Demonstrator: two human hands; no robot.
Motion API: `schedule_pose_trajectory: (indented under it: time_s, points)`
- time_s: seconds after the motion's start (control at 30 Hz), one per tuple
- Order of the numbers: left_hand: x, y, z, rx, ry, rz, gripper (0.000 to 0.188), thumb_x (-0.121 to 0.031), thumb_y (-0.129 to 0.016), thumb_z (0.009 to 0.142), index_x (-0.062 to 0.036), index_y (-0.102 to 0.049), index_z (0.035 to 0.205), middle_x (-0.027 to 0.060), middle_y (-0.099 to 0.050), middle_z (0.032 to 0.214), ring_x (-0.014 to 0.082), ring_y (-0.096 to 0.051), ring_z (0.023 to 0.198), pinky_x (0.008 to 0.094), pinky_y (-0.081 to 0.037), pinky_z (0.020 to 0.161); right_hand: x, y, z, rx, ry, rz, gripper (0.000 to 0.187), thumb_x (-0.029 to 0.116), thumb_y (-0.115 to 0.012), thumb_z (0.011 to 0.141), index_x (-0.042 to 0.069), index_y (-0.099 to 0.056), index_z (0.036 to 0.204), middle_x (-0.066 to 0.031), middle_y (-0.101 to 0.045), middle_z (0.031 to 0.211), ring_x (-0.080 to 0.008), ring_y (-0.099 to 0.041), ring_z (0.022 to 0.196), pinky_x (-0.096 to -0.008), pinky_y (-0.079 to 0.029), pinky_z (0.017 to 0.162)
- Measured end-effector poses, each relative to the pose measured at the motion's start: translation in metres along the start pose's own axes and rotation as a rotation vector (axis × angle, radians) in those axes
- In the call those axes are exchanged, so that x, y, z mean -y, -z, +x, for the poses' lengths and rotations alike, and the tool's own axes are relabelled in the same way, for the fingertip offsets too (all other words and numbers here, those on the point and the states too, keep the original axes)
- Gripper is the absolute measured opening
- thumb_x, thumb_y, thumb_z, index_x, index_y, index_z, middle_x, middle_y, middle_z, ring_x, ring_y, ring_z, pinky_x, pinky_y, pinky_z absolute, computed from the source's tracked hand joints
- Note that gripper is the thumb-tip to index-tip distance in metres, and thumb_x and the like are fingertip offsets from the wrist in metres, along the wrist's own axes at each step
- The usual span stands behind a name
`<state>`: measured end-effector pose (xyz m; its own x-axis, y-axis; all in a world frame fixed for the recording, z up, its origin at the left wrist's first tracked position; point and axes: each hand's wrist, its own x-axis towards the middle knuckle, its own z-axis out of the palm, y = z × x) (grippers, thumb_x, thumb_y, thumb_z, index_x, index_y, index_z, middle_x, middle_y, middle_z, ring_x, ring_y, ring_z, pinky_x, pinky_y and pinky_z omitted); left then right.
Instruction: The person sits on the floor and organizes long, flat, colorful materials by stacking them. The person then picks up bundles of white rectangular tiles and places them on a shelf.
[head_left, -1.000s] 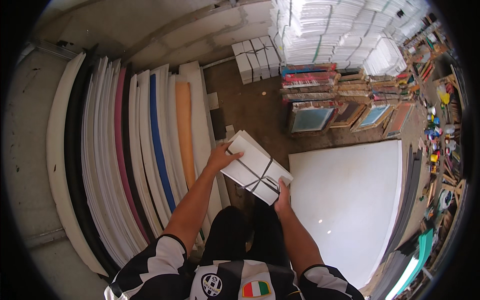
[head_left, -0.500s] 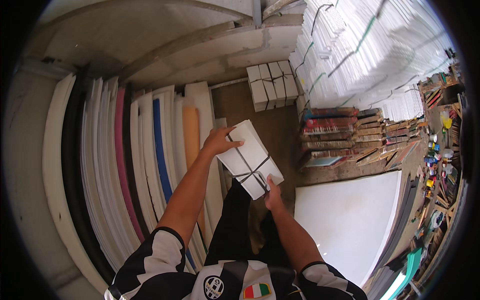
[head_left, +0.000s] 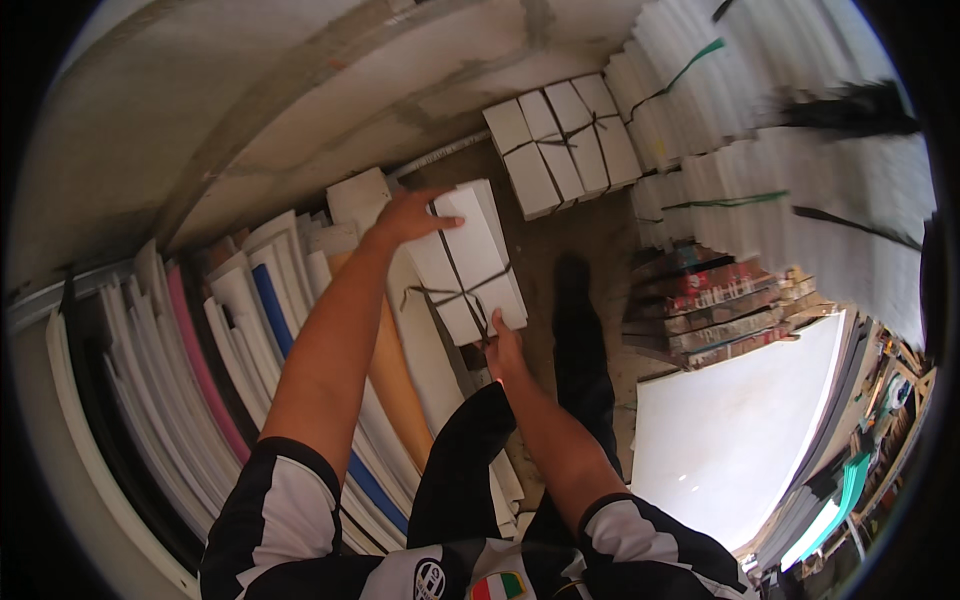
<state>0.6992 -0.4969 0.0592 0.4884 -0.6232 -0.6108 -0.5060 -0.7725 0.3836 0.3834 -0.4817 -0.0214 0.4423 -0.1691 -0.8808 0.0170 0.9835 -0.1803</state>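
Between my two hands is a bundle of white sheets (head_left: 450, 265), tied crosswise with dark strapping. My left hand (head_left: 412, 217) grips its far left corner, with the thumb lying over the top face. At the near right end my right hand (head_left: 504, 350) holds the edge, thumb on top and fingers hidden beneath. The bundle is tilted and held above the floor (head_left: 545, 240). Past it, against the wall, stand several similar strapped white bundles (head_left: 560, 145) in a row.
To my left, several large boards lean upright, among them a blue board (head_left: 275, 305) and an orange board (head_left: 390, 370). Tall strapped white stacks (head_left: 700, 90) rise at the far right. Paint-stained pieces (head_left: 720, 300) lie below them, near a large white sheet (head_left: 740, 420).
The bundle and both hands have moved left and farther from me, toward the row of bundles. The view has turned, and one leg now reaches forward.
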Motion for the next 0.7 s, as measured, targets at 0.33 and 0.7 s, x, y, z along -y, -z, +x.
schedule_pose_trajectory:
  time_s: [0.33,0.7]
  points:
    - [0.079,-0.043,0.193,0.056,0.008,-0.161,0.088,-0.056,-0.080,0.077,-0.0124,-0.052,0.148,0.0192,-0.057,0.144,0.0338,-0.052,0.134,0.0407,-0.037,0.114,0.011,-0.005,0.205,-0.018,0.029,-0.058,0.048,0.035,-0.063,0.102,0.009,-0.048,0.139,-0.0063,-0.060,0.125,-0.0207,-0.062,0.104,-0.0424,-0.051,0.083]
    - [0.084,-0.045,0.250,-0.012,-0.026,-0.281,0.076,-0.051,-0.078,0.080,-0.0120,-0.060,0.142,0.0187,-0.063,0.136,0.0331,-0.059,0.126,0.0397,-0.042,0.109,0.047,-0.040,0.215,-0.114,0.043,-0.079,0.060,0.037,-0.068,0.098,0.017,-0.041,0.148,-0.0021,-0.053,0.138,-0.0206,-0.050,0.119,-0.0416,-0.042,0.089]
